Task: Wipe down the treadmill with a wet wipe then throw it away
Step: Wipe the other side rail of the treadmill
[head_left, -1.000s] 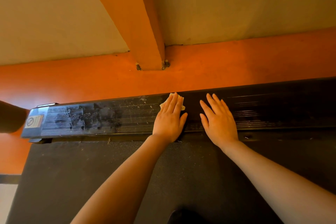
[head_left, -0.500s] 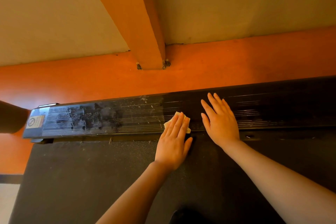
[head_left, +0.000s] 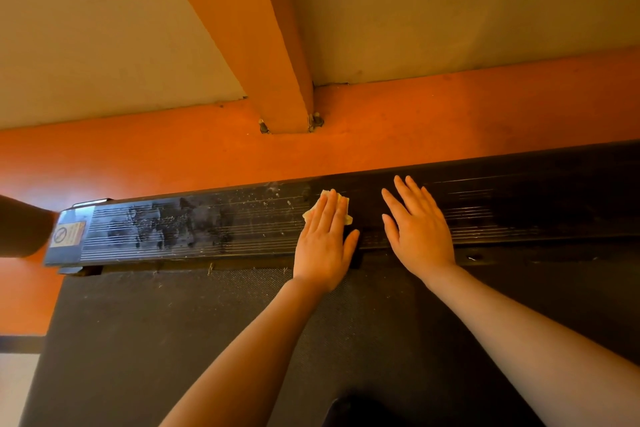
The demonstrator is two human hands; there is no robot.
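Half of the ribbed side rail (head_left: 214,225) at most looked finished: its right stretch, beyond the hands, lay dark and clean-looking, while the left stretch showed pale smears and white specks out to the warning sticker (head_left: 67,234) at its end. The treadmill belt (head_left: 156,340) below it, the largest surface in view, carried scattered bits of lint, and nothing showed whether it had been wiped. The right hand (head_left: 417,230) lay flat on the rail, fingers straight and spread, holding nothing and apparently bracing the person. The left hand (head_left: 323,241), just beside it, pressed straight fingers on the wet wipe (head_left: 343,203), a crumpled pale wad whose edges peeked out at the fingertips near the rail's far edge. Judged from this, wiping was mid-course; the dirty left stretch and the throwing-away remained.
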